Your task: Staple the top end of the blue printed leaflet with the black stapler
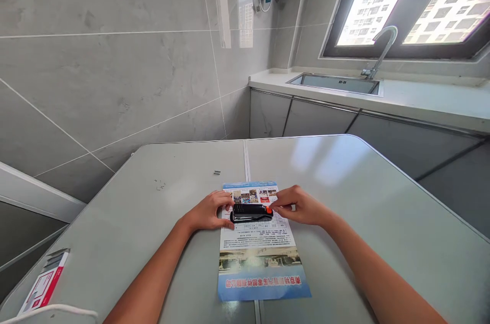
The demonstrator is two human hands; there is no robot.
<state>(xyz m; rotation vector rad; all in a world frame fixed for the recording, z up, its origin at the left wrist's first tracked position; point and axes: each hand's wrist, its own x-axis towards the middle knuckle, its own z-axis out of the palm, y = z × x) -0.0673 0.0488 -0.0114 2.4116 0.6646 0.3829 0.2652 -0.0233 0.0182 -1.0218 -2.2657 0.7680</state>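
A black stapler (251, 213) with an orange-red part at its right end lies across a printed sheet (260, 275). The sheet has blue bands, photos and large red characters that read upside down from here. At the stapler's left end, my left hand (211, 210) grips it, with the thumb below and the fingers above. My right hand (300, 205) pinches the orange-red end between thumb and fingertips. What the right fingertips press on is partly hidden.
Beyond the sheet lie short staple strips (217, 172), and small loose bits (160, 184) are scattered to the left. A white-and-red box (44, 283) rests near the left edge of the grey table (325, 273). Behind stand a counter, a sink (333, 83) and a faucet (385, 48).
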